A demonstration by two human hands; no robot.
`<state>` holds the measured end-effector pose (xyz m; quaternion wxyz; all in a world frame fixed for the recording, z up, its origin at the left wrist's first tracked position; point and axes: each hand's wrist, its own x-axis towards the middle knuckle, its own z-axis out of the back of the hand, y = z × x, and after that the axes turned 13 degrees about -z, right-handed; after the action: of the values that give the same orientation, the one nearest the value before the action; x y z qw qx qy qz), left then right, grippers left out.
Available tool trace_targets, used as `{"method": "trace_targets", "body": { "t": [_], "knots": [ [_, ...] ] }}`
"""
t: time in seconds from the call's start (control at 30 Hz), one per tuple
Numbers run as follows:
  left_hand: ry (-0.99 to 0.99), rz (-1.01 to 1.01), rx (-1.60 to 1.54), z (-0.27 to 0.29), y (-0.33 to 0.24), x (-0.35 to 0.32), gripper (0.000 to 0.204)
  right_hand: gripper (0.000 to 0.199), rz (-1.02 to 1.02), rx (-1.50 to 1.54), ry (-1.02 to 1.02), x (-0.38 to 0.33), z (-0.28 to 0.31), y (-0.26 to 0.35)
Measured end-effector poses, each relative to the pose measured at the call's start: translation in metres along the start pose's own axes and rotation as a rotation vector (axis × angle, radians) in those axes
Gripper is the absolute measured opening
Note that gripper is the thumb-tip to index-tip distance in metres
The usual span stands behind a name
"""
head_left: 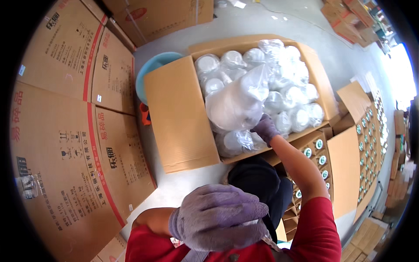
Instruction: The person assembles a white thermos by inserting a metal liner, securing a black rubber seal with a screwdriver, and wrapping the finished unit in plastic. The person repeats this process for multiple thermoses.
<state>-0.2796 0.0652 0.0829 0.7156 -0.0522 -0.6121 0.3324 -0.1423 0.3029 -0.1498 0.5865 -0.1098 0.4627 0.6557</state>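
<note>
My left hand (220,218), in a grey-purple knit glove, is close to my chest with its fingers curled. A bit of something whitish shows under the fingers, too little to name. My right hand (266,129), gloved alike, reaches into an open cardboard box (181,118) and grips the lower right edge of a large clear plastic bag (238,102). White rounded contents show through the bag, which lies tilted over the other goods. Around it the box is filled with several white round-topped pieces (299,118), each wrapped in clear plastic.
Large sealed cartons (56,148) are stacked at the left. A blue basin (146,72) stands behind the box's left flap. At the right are divided cartons (366,144) of bottles with green-and-white tops. More cartons (349,19) lie at the far right on the grey floor (240,22).
</note>
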Motion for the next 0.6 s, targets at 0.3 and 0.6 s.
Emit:
{"method": "trace_targets", "body": {
  "t": [0.3, 0.6],
  "knots": [
    [0.079, -0.077, 0.357, -0.007, 0.060, 0.026, 0.031, 0.036, -0.317, 0.115, -0.128, 0.056, -0.139, 0.018],
    [0.447, 0.310, 0.567, -0.018, 0.156, -0.017, 0.047, 0.033, -0.762, 0.672, -0.177, 0.076, -0.196, 0.053]
  ]
}}
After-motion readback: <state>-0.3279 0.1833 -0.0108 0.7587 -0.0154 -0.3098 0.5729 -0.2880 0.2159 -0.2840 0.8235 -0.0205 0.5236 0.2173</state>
